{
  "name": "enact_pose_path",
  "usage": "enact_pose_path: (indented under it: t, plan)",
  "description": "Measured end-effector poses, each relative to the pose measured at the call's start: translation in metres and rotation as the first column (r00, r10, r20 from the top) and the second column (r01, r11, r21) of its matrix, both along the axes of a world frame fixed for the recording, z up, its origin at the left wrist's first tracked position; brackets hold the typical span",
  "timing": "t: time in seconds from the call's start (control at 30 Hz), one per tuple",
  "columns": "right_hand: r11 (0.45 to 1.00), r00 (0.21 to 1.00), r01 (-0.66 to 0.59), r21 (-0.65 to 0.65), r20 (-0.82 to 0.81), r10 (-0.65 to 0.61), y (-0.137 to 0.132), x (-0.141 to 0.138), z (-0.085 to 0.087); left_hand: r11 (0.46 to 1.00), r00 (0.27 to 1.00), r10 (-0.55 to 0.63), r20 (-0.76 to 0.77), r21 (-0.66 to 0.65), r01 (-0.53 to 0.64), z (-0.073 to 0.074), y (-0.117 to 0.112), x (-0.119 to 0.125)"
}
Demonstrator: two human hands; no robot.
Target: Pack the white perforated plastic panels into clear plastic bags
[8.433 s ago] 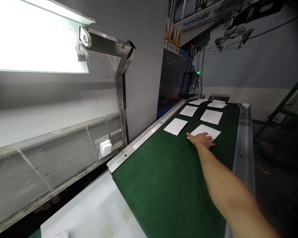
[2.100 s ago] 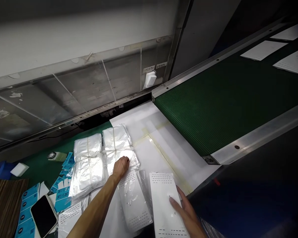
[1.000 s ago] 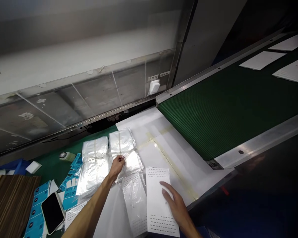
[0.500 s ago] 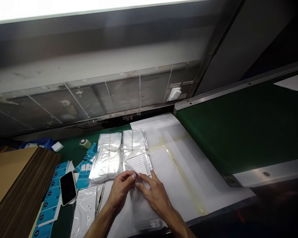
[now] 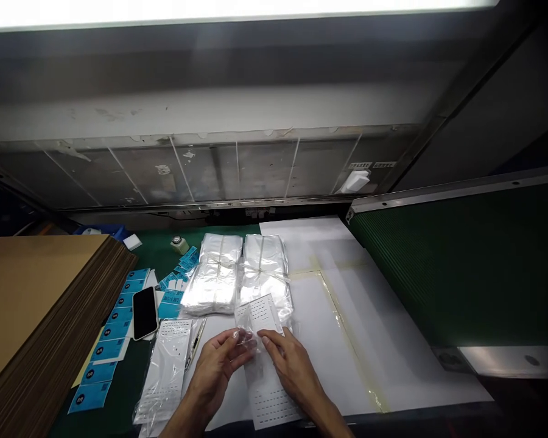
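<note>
Both my hands meet low in the middle of the head view. My left hand (image 5: 219,365) and my right hand (image 5: 288,364) pinch a clear plastic bag (image 5: 251,334) that lies over a white perforated plate (image 5: 267,371). The plate's far end (image 5: 261,310) shows through the film. Beyond them lie two tied bundles of clear bags (image 5: 240,274). Another bagged perforated plate (image 5: 167,365) rests to the left of my left hand.
A stack of brown cardboard sheets (image 5: 31,304) fills the left. A phone (image 5: 144,311) and blue labels (image 5: 114,331) lie beside it. The green conveyor belt (image 5: 461,261) rises at right, with a steel rail (image 5: 511,359). White sheeting (image 5: 347,328) covers the table.
My right hand left the flat plate and joined my left hand at the bag over the plate. The view swung left, away from the belt and its white plates.
</note>
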State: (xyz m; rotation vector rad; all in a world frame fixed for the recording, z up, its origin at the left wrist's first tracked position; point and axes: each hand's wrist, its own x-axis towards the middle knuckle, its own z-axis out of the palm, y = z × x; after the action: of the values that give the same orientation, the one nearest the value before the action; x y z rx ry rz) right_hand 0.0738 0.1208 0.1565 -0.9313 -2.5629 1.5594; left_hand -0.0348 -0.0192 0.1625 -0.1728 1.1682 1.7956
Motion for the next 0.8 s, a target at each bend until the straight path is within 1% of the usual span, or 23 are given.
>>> enact_pose_path:
  t: [0.1, 0.2, 0.3, 0.4, 0.5, 0.6, 0.67, 0.7, 0.73, 0.77, 0.8]
  plan:
    - [1.0, 0.999, 0.02, 0.011, 0.037, -0.02, -0.003, 0.0, 0.007, 0.999, 0.999, 0.027, 0.022, 0.021, -0.028, -0.002, -0.003, 0.0]
    - [1.0, 0.999, -0.02, 0.012, 0.028, 0.019, -0.011, -0.002, 0.015, 0.997, 1.0, -0.003, 0.024, 0.081, 0.001, -0.004, 0.0, 0.005]
    - [0.998, 0.998, -0.059, 0.018, -0.007, 0.059, -0.019, -0.003, 0.019, 0.994, 0.999, -0.035, 0.025, 0.106, 0.032, -0.003, 0.001, 0.011]
    - [0.997, 0.997, -0.064, 0.035, -0.041, 0.065, -0.019, -0.001, 0.017, 0.995, 0.998, -0.043, 0.047, 0.089, 0.038, -0.001, -0.002, 0.014]
    - [0.998, 0.997, -0.047, 0.046, -0.052, 0.05, -0.015, 0.003, 0.014, 0.997, 0.996, -0.012, 0.087, 0.081, 0.005, 0.001, -0.008, 0.013]
    - [0.999, 0.999, 0.007, 0.044, -0.043, -0.005, -0.009, 0.006, 0.012, 0.994, 0.992, 0.024, 0.122, 0.106, -0.037, 0.002, -0.014, 0.011]
    - [0.998, 0.998, 0.048, 0.031, -0.032, -0.047, -0.007, 0.005, 0.009, 0.988, 0.992, 0.011, 0.126, 0.15, -0.03, 0.003, -0.016, 0.01]
    - [0.998, 0.997, 0.066, 0.022, -0.028, -0.065, -0.006, 0.004, 0.008, 0.987, 0.995, -0.018, 0.097, 0.16, 0.002, 0.003, -0.016, 0.01]
    - [0.997, 0.996, 0.081, 0.009, -0.024, -0.081, -0.004, 0.003, 0.007, 0.989, 0.998, -0.056, 0.035, 0.14, 0.051, 0.002, -0.016, 0.009]
    - [0.995, 0.995, 0.097, -0.006, -0.021, -0.097, 0.0, 0.001, 0.007, 0.991, 0.992, -0.103, -0.065, 0.083, 0.109, 0.001, -0.016, 0.009]
    - [0.993, 0.993, 0.114, -0.023, -0.018, -0.114, 0.005, 0.001, 0.007, 0.988, 0.967, -0.153, -0.206, -0.016, 0.153, -0.001, -0.015, 0.008]
